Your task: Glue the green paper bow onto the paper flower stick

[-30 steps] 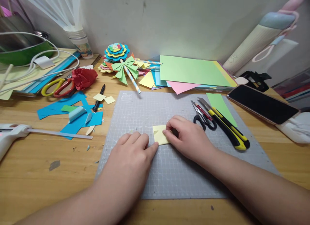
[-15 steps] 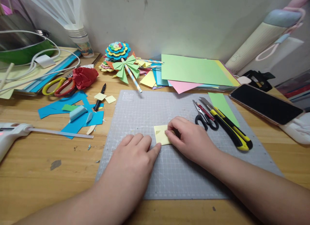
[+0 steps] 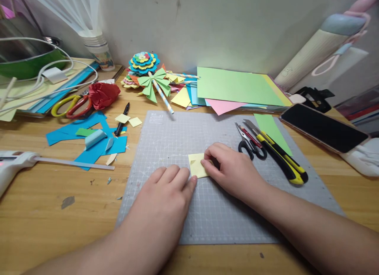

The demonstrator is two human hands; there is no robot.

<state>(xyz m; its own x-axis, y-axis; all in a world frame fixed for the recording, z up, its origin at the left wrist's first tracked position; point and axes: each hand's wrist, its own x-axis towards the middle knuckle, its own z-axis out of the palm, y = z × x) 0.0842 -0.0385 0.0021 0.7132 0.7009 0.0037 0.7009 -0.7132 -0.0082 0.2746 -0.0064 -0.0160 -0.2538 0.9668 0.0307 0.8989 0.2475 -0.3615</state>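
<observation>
A small square of pale yellow paper (image 3: 195, 167), which looks folded, lies on the grey cutting mat (image 3: 183, 132). My right hand (image 3: 229, 164) pinches its right side between thumb and fingers and covers that part. At the lower left corner, the thumb of my left hand (image 3: 168, 192) presses the paper against the mat. The other left fingers are curled under, their tips hidden. Right of my right hand lie black-handled scissors (image 3: 251, 146), a red pencil-like stick (image 3: 250, 136) and a yellow-and-black utility knife (image 3: 284, 160).
Blue paper scraps (image 3: 89, 134), a black pen (image 3: 122, 121) and a white glue gun (image 3: 17, 164) lie left of the mat. Paper flowers (image 3: 145, 63) and stacked coloured sheets (image 3: 237, 85) are along the wall. A phone (image 3: 324, 127) rests at the right.
My left hand has shifted very slightly, its thumb now drawn a little down and left at the paper's corner. The right hand keeps its pinch; the paper stays in place.
</observation>
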